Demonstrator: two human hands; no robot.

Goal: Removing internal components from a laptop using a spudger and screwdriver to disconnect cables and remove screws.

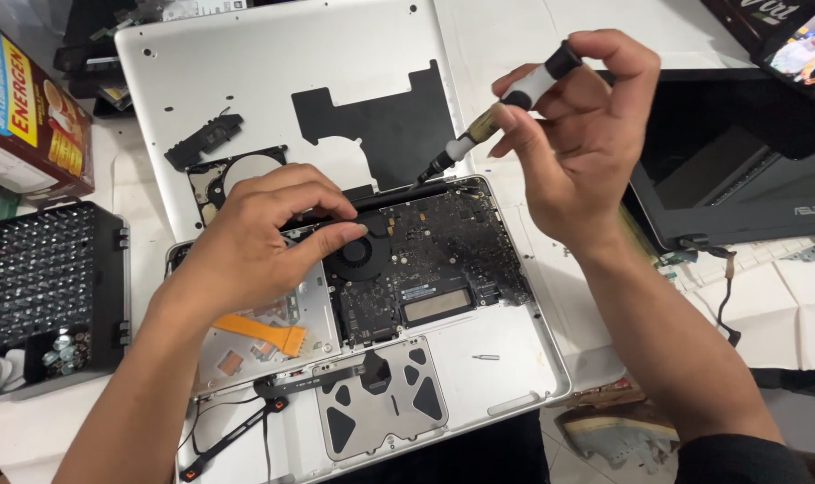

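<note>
Head view: right hand pinches a screwdriver, tip down at the top edge of the board in an opened laptop.
Left hand lies loosely curled, holding nothing, fingertips on the black fan. An orange ribbon sits below it, the removed cover behind, a bit case far left, and a dark laptop at right.

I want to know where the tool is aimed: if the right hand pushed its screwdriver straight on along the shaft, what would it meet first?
The right hand angles the black-and-white screwdriver down-left. Its tip looks aimed at the top edge of the dark circuit board, just above the black round fan; depth is unclear.
</note>
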